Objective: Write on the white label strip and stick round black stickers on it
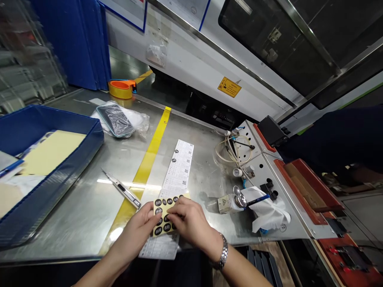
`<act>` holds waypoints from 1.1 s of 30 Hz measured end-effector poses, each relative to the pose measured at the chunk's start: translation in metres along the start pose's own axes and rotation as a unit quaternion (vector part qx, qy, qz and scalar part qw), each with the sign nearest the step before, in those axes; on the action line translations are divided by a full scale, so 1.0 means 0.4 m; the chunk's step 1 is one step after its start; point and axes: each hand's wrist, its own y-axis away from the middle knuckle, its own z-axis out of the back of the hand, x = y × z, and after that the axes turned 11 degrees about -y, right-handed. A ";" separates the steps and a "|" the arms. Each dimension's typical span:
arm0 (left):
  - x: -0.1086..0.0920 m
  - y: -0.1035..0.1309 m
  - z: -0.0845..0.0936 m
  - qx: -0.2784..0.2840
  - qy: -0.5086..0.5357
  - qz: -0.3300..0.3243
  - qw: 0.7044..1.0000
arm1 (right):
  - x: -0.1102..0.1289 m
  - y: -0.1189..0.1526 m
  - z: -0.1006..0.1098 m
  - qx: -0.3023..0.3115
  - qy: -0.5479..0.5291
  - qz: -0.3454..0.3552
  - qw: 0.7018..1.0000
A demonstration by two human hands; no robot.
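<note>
My left hand grips the left edge of a yellow sticker sheet printed with rows of round black stickers. The fingers of my right hand are pinched together over the sheet's right part; whether a sticker is between the fingertips I cannot make out. Under the sheet lies a long strip of white printed labels with small square codes. Two round black stickers sit on the strip's upper part. Left of the hands, a utility knife rests on the metal table with its blade pointing away.
A blue bin with papers stands at left. Behind it are a plastic-wrapped pack and an orange tape roll. At right stand a small bottle, a white cloth and a control box with tubes.
</note>
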 end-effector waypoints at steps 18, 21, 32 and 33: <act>0.013 -0.013 -0.005 -0.023 0.044 0.044 0.998 | -0.022 -0.141 0.100 -0.070 -0.060 -0.126 0.988; 0.012 -0.012 -0.006 -0.006 0.042 0.047 0.998 | -0.069 -0.247 0.119 -0.066 -0.056 -0.186 0.979; 0.016 -0.010 -0.006 -0.013 0.038 0.047 0.998 | -0.159 -0.354 0.046 -0.012 -0.064 -0.254 0.965; 0.015 -0.009 -0.006 -0.011 0.036 0.047 0.998 | -0.158 -0.354 0.046 -0.011 -0.061 -0.256 0.965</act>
